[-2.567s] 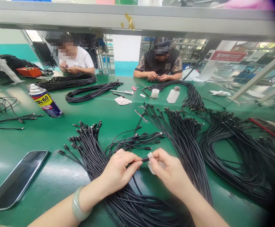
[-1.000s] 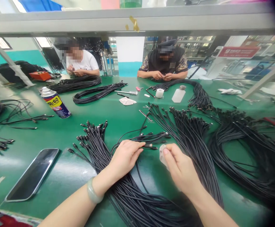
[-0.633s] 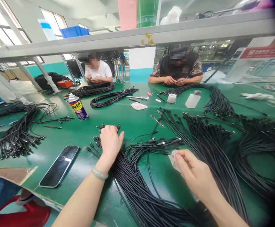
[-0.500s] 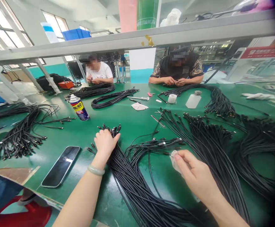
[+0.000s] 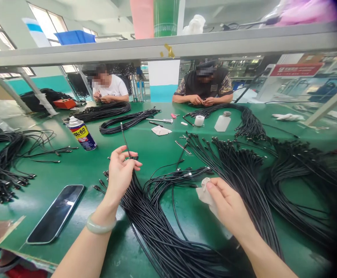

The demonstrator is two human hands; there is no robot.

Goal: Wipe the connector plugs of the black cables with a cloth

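Observation:
Between the fingers of my left hand [image 5: 121, 170] is the end of one black cable [image 5: 124, 137], its metal-tipped plug pointing up. Beneath that hand runs a thick bundle of black cables [image 5: 159, 227], curving toward the near right. My right hand [image 5: 226, 200] pinches a crumpled white cloth [image 5: 205, 193] between thumb and fingers. Just left of the cloth lies a smaller group of black cables [image 5: 168, 179] with plug ends toward the right. Another large cable bundle [image 5: 243, 177] spreads out beyond my right hand.
A phone [image 5: 56, 214] lies at the near left, a spray can [image 5: 82, 133] behind it. Farther back are a white bottle [image 5: 222, 121], a tape roll [image 5: 199, 120] and a cloth piece [image 5: 161, 130]. More cables [image 5: 6, 166] lie left. A shelf beam [image 5: 99, 52] crosses above; two people sit opposite.
My left hand has risen off the bundle's top and now holds up a single cable end. My right hand keeps the cloth. The whole view has shifted slightly.

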